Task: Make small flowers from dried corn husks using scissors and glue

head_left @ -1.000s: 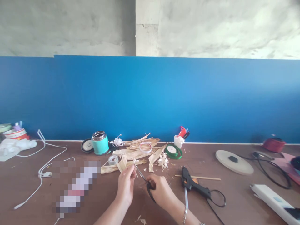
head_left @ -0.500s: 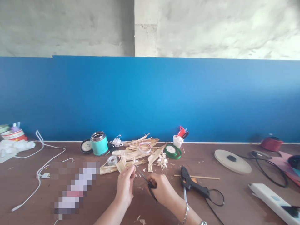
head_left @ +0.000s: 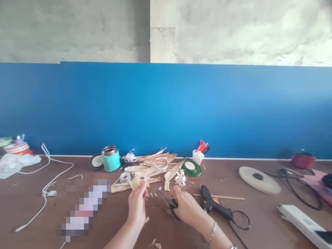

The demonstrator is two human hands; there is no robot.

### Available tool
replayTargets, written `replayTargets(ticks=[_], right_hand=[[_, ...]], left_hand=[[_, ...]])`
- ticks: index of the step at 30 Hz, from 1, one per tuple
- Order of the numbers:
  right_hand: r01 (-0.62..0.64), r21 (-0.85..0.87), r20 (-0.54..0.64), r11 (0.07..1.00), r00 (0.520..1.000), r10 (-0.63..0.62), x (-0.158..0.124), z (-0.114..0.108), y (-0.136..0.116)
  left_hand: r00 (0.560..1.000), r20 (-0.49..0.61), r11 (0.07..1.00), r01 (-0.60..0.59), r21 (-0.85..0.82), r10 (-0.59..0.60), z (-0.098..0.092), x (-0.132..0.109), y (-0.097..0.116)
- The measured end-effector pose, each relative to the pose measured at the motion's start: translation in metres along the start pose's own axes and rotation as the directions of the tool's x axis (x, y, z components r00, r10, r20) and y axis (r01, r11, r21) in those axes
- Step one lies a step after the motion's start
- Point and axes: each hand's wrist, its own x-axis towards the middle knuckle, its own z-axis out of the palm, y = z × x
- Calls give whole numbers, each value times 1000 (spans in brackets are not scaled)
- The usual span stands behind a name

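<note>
My left hand (head_left: 138, 204) pinches a pale, fringed piece of dried corn husk (head_left: 136, 181), its cut strips fanning up above the fingers. In my right hand (head_left: 183, 203) is a pair of black-handled scissors (head_left: 174, 209), the blades pointing up and left, apart from the husk. Behind the hands lies a pile of dried corn husks (head_left: 150, 164). Just beyond the scissors sits a pale flower-like bunch of husk petals (head_left: 180, 178). Small husk scraps (head_left: 155, 209) are scattered on the brown table (head_left: 124, 238).
Right of my hands lies a black glue gun (head_left: 216, 206) across a thin wooden stick (head_left: 230, 197). Further back stand a turquoise jar (head_left: 111, 160), green ribbon roll (head_left: 192, 167) and white cup of pens (head_left: 197, 157). A power strip (head_left: 304, 221) and round pale disc (head_left: 259, 180) lie right.
My right hand and the scissors have drawn back to the right, away from the husk. The left hand still holds the fringed piece in nearly the same place.
</note>
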Motion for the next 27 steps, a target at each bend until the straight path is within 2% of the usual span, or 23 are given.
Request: replayTargets(ticks=[3, 6, 8, 10, 12, 15, 18, 20, 22, 24, 27], right_hand=[[-52, -156, 29, 986, 998, 57, -2, -2, -2], [-41, -177, 22, 983, 999, 45, -4, -2, -7], [-47, -146, 3, 988, 999, 48, -6, -1, -8], [-68, -74, 9, 995, 998, 69, -6, 0, -7], [-82, 44, 39, 996, 996, 80, -6, 2, -4], [-48, 232, 79, 971, 996, 31, -5, 5, -1], [-25, 395, 23, 918, 1000, 17, -2, 6, -4], [22, 553, -72, 833, 997, 21, 1, 8, -10], [78, 703, -135, 707, 990, 26, 3, 11, -17], [81, 791, -146, 607, 988, 58, 4, 15, -24], [39, 846, -126, 532, 984, 127, 3, 20, -29]], left_hand=[[1000, 18, 999, -15, 30, 14, -1, 1, 0], [994, 109, 1000, 15, -19, -13, 1, -2, 0], [976, 198, 991, 105, -79, -87, 3, -4, 0], [940, 295, 971, 213, -112, -172, 4, -8, 0], [907, 370, 963, 252, -97, -200, 4, -11, 0], [896, 425, 989, 148, -15, -128, 3, -14, 0], [911, 410, 992, -4, 129, -49, 2, -14, -3], [925, 380, 970, -81, 231, -13, 3, -15, -4], [928, 372, 943, -141, 302, 19, 4, -17, -5], [916, 398, 915, -205, 346, 55, 5, -19, -5], [885, 453, 863, -310, 398, 109, 6, -22, -4]])
